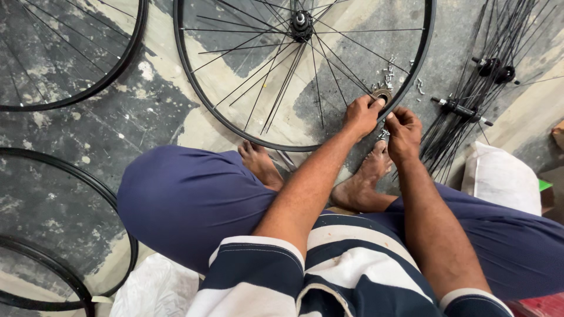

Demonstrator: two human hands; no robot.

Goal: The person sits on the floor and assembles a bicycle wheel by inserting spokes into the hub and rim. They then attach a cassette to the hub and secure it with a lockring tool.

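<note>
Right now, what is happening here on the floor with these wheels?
A person sits on the floor with a spoked bicycle wheel lying flat before the bare feet. The left hand and right hand meet at the near rim, the left hand at a small round metal part. Loose small metal pieces lie inside the wheel. More rims and a bundle of hubs with spokes lie around.

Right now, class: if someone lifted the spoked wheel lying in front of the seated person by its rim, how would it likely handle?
The wheel rim is a thin black hoop with no tyre, so it is probably light for its size. Spokes tie it to the hub, so it should stay fairly stiff. Stood on edge, it would likely roll or tip over.
</note>
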